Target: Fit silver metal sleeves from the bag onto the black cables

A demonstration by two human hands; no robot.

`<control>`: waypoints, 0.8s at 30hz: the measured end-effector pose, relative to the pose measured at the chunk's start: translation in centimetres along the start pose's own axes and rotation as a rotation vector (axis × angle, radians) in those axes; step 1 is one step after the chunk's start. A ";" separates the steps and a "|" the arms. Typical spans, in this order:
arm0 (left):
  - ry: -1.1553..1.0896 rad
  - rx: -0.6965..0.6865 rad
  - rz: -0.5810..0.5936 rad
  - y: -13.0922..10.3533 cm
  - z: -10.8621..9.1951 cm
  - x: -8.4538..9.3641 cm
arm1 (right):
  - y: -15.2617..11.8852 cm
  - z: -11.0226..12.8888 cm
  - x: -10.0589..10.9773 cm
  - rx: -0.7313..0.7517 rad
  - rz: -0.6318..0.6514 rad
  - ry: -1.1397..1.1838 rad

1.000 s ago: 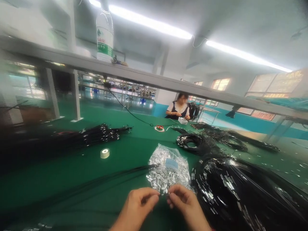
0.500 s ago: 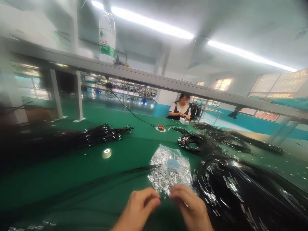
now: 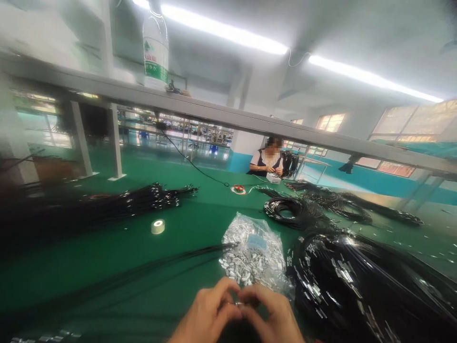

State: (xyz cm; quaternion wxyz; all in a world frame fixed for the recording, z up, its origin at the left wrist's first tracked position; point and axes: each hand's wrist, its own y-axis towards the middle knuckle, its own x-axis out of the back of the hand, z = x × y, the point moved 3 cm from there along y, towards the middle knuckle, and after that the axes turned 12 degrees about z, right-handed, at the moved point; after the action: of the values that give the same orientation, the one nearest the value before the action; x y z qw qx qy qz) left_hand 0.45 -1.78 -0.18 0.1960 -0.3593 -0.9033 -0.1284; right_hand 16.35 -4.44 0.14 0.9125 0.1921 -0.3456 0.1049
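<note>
My left hand (image 3: 209,309) and my right hand (image 3: 272,307) meet at the fingertips at the bottom middle, both closed in a pinch. A small silver metal sleeve (image 3: 238,303) shows between them, mostly covered by the fingers. A thin black cable seems to be in the left fingertips; it is largely hidden. Just beyond the hands lies a clear plastic bag (image 3: 232,228) full of small silver metal sleeves (image 3: 246,264), with a pale blue label (image 3: 257,242). Thin black cables (image 3: 171,255) run from the left, their ends resting on the bag.
A large coil of black cables with silver ends (image 3: 357,267) lies right; a smaller coil (image 3: 282,212) sits behind. Black cable bundles (image 3: 143,202) and a tape roll (image 3: 157,226) are left. A grey shelf beam (image 3: 228,114) crosses above. A person (image 3: 267,159) sits across.
My hands have come together, the right moving left until the fingertips meet. The silver sleeve now shows between them. The bag and cables lie as before.
</note>
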 end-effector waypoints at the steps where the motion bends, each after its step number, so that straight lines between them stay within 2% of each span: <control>1: 0.016 0.018 -0.015 0.0 0.0 0.1 | 0.0 -0.1 0.1 -0.012 0.001 0.001; 3: 0.043 0.041 -0.042 0.0 -0.1 0.1 | 0.0 -0.2 0.4 0.019 0.023 -0.026; 6: 0.067 0.004 -0.072 0.2 -0.4 0.0 | 0.1 -0.1 0.6 0.121 0.037 -0.142; 10: 0.158 -0.002 -0.132 0.4 -0.9 0.2 | 0.0 0.0 0.6 0.189 -0.123 -0.392; 13: 0.241 0.026 -0.150 0.0 -1.4 1.3 | 0.0 0.2 0.7 0.210 -0.202 -0.458; 16: 0.321 0.056 -0.134 -1.4 -0.8 3.4 | -0.1 0.4 1.1 0.242 -0.205 -0.423; 18: 0.368 0.075 -0.105 -3.2 0.5 5.2 | -0.2 0.6 1.2 0.220 -0.222 -0.351; 19: 0.390 0.091 -0.089 -4.4 1.3 6.3 | -0.2 0.6 1.2 0.207 -0.229 -0.304; 22: 0.423 0.195 -0.138 -9.1 4.2 10.1 | -0.2 0.9 1.1 0.179 -0.239 -0.168; 23: 0.438 0.235 -0.169 -10.9 5.0 11.4 | -0.1 1.0 1.2 0.176 -0.229 -0.133; 24: 0.464 0.249 -0.265 -12.9 5.6 12.8 | -0.1 1.1 1.3 0.170 -0.216 -0.102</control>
State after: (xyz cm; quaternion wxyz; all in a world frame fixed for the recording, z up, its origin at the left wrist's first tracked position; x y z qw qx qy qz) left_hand -18.53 -1.12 -0.62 0.4216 -0.1722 -0.8822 -0.1198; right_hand 16.71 -4.88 1.80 0.8802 0.3100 -0.3585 0.0252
